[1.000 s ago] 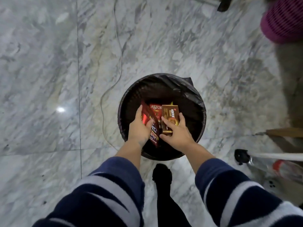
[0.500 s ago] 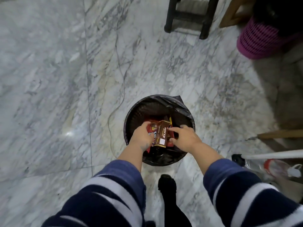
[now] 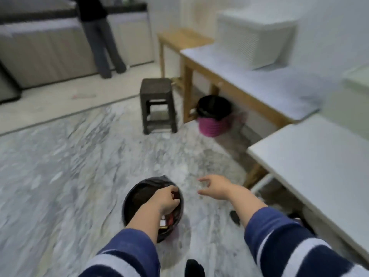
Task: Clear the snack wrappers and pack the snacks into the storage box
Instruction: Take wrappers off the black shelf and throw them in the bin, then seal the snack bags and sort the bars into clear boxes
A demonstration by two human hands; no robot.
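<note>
Two bins stand on the marble floor [image 3: 79,156]: a black-lined waste bin [image 3: 135,198] at about 6 o'clock, directly below the camera, and a pink bin [image 3: 212,127] with a black liner at about 1 o'clock, beside a table leg. The left hand [image 3: 166,200] hangs over the near bin's mouth with fingers curled downward; the frame is blurred, so whether it pinches anything cannot be told. Under its wrist, inside the bin, lie snack wrappers [image 3: 166,221], red and white patches, count unclear, perhaps two or three. The right hand [image 3: 214,187] is clear of the bin at its 3 o'clock side, fingers spread and empty.

One dark stool [image 3: 157,104] stands at 12 o'clock, between the near bin and the far counter [image 3: 40,56]. Two white-topped tables run along the right: the near table [image 3: 319,166] at 3 o'clock and a wooden-legged far table [image 3: 249,80] at 2 o'clock, which carries one white ribbed storage box [image 3: 253,41]. One standing person [image 3: 99,37] is at 11 o'clock against the counter. Both striped sleeves [image 3: 127,254] fill the bottom edge and hide the near bin's lower rim.
</note>
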